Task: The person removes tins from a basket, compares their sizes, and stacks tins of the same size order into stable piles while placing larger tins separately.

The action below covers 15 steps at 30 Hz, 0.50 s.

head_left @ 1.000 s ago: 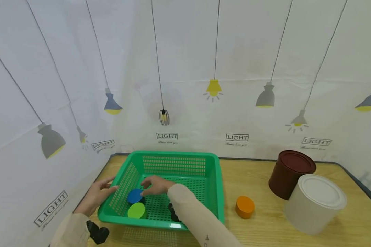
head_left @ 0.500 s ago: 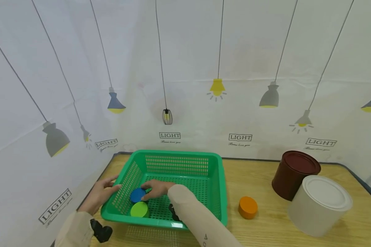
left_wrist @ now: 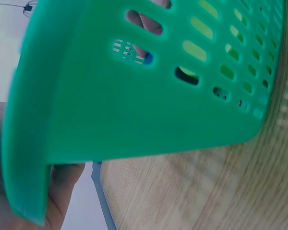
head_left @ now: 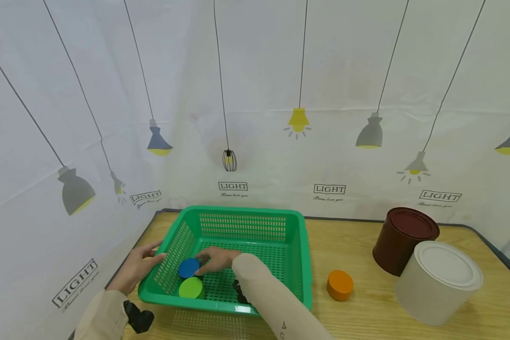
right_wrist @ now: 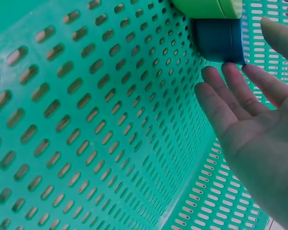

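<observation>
In the head view, my left hand point(head_left: 136, 267) holds the left rim of a green plastic basket point(head_left: 225, 306). The left wrist view shows fingers partly hidden behind that rim. Inside the basket, my right hand point(head_left: 218, 260) is beside a small blue round box point(head_left: 189, 267). Seen from the right wrist, the fingers point(right_wrist: 237, 91) are fairly straight, their tips at the blue box's edge, and the thumb stands apart. Whether they press on it I cannot tell. A lime-green round box point(head_left: 191, 287) sits against the blue one, nearer the basket's front left corner.
To the right of the basket, an orange round box point(head_left: 340, 285) lies on the wooden table point(head_left: 340, 241). Farther right stand a dark red lidded can point(head_left: 397, 245) and a larger white lidded can point(head_left: 433, 288), close together. A lamp-printed sheet point(head_left: 263, 85) hangs behind.
My right hand has come down closer to the blue box, its fingers now beside it. The left hand stays at the rim. The head view has shifted slightly.
</observation>
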### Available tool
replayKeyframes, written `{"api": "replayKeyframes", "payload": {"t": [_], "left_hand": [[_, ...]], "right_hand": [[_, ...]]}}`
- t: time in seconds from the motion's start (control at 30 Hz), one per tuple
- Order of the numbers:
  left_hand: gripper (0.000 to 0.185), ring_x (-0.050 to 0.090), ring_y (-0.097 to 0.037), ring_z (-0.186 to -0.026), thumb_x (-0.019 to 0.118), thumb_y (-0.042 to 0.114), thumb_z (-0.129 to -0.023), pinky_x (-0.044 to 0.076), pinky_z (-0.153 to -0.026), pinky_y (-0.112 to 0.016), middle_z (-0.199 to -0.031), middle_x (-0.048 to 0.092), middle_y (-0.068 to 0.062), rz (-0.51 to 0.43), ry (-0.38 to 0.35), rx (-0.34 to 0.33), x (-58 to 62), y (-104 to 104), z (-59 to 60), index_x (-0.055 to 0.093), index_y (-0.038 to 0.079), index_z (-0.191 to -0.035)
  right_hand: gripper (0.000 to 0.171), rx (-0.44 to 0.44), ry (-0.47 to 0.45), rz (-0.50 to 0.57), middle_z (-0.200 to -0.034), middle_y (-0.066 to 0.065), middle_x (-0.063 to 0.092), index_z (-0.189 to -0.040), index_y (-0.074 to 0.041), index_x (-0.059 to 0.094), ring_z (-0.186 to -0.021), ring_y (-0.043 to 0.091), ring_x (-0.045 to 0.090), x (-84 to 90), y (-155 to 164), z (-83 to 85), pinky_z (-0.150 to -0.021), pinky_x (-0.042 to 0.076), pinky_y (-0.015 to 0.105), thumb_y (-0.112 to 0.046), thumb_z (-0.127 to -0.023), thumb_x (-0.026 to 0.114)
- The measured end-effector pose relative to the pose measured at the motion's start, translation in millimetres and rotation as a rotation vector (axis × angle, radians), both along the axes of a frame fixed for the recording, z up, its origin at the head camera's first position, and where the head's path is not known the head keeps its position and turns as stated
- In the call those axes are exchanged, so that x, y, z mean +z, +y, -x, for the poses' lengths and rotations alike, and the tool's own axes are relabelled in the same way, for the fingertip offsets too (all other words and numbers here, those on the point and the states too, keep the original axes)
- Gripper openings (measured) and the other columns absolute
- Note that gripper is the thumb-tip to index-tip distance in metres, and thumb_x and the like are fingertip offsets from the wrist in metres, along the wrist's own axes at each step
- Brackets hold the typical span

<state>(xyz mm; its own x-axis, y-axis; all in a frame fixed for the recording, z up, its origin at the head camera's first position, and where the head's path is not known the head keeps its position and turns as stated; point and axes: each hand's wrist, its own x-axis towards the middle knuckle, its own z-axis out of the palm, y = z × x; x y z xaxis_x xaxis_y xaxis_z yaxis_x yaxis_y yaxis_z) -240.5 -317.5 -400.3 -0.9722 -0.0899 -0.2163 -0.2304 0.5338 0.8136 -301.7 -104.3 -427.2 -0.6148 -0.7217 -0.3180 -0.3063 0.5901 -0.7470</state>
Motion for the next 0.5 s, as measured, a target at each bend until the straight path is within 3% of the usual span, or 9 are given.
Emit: {"api": "replayKeyframes", "payload": {"t": [0.23, 0.5], "left_hand": [[0.058, 0.059, -0.016, -0.073, 0.056, 0.021, -0.088, 0.051, -0.062, -0.034, -0.117, 0.044, -0.028, 0.012, -0.007, 0.013, -1.4, -0.7, 1.2, 0.030, 0.006, -0.138], [0.057, 0.060, -0.016, -0.072, 0.056, 0.021, -0.088, 0.052, -0.061, -0.034, -0.116, 0.045, -0.026, -0.001, -0.012, 0.026, -1.6, -0.6, 1.9, 0.032, 0.006, -0.138]], "right_hand": [[0.050, -0.003, 0.048, 0.004, -0.127, 0.006, 0.047, -0.130, -0.008, 0.044, -0.116, 0.020, 0.043, -0.3, -3.9, 0.1, -0.089, 0.040, 0.029, -0.025, -0.086, 0.060], [0.053, 0.048, 0.031, 0.036, -0.133, 0.008, 0.041, -0.133, -0.007, 0.040, -0.117, 0.020, 0.043, -0.3, -9.1, 3.3, -0.090, 0.038, 0.024, -0.021, -0.086, 0.060]]}}
